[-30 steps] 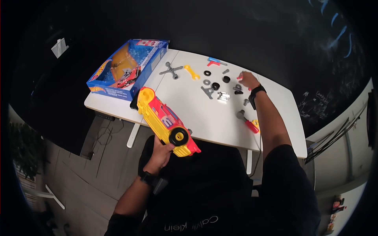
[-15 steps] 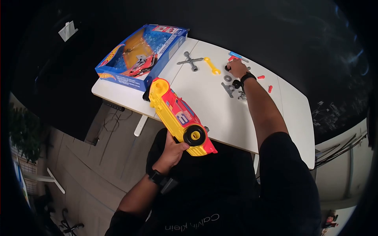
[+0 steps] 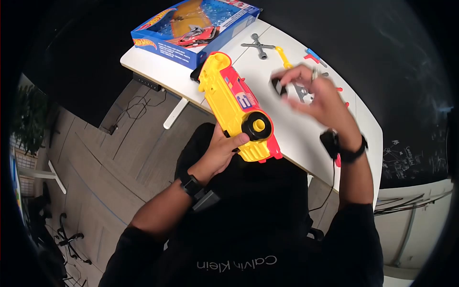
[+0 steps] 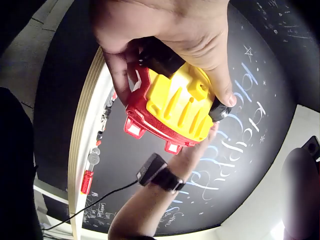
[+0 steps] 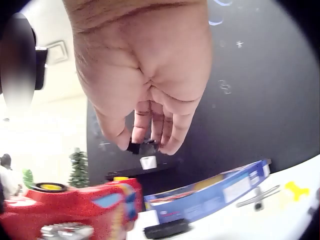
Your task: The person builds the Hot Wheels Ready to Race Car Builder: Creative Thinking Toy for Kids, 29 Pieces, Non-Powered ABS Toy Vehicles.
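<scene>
My left hand [image 3: 217, 154] grips the rear of a yellow and red toy race car [image 3: 224, 103], its thumb beside the black rear wheel [image 3: 257, 126]. The car is tipped on its side over the table's near edge, its empty front wheel well [image 3: 219, 61] pointing away from me. In the left wrist view the car's yellow underside [image 4: 182, 105] faces the camera. Above the table, right of the car, my right hand [image 3: 322, 98] pinches a black toy tire [image 3: 277, 87] between thumb and fingertips. The right wrist view shows the tire [image 5: 146, 147] at the fingertips, blurred.
A blue toy box [image 3: 189, 53] stands at the table's left end. Beyond the car lie a grey cross wrench [image 3: 258, 46], a yellow wrench [image 3: 283, 56] and a blue and red toy tool [image 3: 314, 55]. Partly behind my right hand are grey parts [image 3: 302, 91]. A cable [image 3: 333, 184] hangs from my right wrist.
My right hand went from the small parts to the tire near the table's far side, picked it up and came back toward the car. The head view shifted; the left hand kept its grip.
</scene>
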Tool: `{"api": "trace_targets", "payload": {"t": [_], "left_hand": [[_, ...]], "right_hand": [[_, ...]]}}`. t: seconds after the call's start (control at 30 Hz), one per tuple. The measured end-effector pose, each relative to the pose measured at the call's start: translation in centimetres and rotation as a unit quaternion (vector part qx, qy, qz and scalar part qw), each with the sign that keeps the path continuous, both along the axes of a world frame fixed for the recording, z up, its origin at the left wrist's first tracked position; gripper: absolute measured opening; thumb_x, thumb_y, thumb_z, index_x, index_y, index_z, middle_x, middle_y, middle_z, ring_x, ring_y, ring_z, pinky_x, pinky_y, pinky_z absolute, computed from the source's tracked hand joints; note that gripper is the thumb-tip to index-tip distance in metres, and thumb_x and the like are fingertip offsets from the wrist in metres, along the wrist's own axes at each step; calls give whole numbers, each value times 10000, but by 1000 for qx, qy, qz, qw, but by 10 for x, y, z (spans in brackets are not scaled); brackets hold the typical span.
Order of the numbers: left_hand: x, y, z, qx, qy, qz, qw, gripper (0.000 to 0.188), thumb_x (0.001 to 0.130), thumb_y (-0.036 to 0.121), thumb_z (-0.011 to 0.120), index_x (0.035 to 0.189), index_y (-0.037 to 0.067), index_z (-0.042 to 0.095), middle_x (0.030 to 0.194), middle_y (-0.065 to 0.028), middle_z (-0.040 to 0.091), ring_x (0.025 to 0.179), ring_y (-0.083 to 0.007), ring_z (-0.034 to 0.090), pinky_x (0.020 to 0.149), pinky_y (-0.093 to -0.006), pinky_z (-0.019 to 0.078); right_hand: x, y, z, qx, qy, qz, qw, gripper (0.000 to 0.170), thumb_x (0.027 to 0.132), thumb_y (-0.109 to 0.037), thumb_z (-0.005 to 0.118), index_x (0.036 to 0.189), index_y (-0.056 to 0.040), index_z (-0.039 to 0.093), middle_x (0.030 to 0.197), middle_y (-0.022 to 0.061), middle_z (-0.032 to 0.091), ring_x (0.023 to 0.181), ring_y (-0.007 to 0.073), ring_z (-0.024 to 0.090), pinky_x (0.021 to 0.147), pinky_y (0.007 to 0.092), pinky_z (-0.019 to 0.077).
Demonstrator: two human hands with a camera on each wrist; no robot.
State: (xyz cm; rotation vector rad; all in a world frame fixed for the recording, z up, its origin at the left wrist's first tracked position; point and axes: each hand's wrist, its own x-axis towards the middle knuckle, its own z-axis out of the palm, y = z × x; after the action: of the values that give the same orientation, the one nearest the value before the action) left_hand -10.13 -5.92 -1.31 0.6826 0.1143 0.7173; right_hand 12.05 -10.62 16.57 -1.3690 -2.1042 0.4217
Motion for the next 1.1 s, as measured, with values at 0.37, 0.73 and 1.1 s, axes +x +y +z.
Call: {"api": "trace_targets", "payload": {"t": [0.37, 0.73, 1.1], "left_hand": [[6, -5, 8, 84, 28, 79, 993, 622, 841, 64, 846, 1370, 13, 522, 1261, -83, 653, 1131, -169, 663, 987, -327, 546], [6, -16, 8, 247, 45, 227, 941, 811, 691, 83, 967, 1333, -10, 481, 1211, -92, 642, 1099, -183, 662, 959, -341, 557], [9, -19, -6, 217, 41, 178, 959, 844, 719, 38, 931, 1378, 20, 404, 1261, -96, 600, 1135, -179, 636, 990, -348, 544]], "right_hand": [[-74, -70, -48, 30, 37, -181, 982, 413, 838, -197, 816, 1211, -51, 717, 1094, 182, 720, 988, 387, 695, 854, 401, 543], [-97, -91, -58, -15, 160, -391, 906, 409, 686, -269, 955, 871, 30, 745, 754, 159, 692, 725, 246, 703, 687, 347, 558], [-63, -86, -71, -5, 154, -303, 940, 601, 865, -446, 816, 588, -15, 500, 529, 108, 467, 501, 155, 440, 494, 343, 377]]}}
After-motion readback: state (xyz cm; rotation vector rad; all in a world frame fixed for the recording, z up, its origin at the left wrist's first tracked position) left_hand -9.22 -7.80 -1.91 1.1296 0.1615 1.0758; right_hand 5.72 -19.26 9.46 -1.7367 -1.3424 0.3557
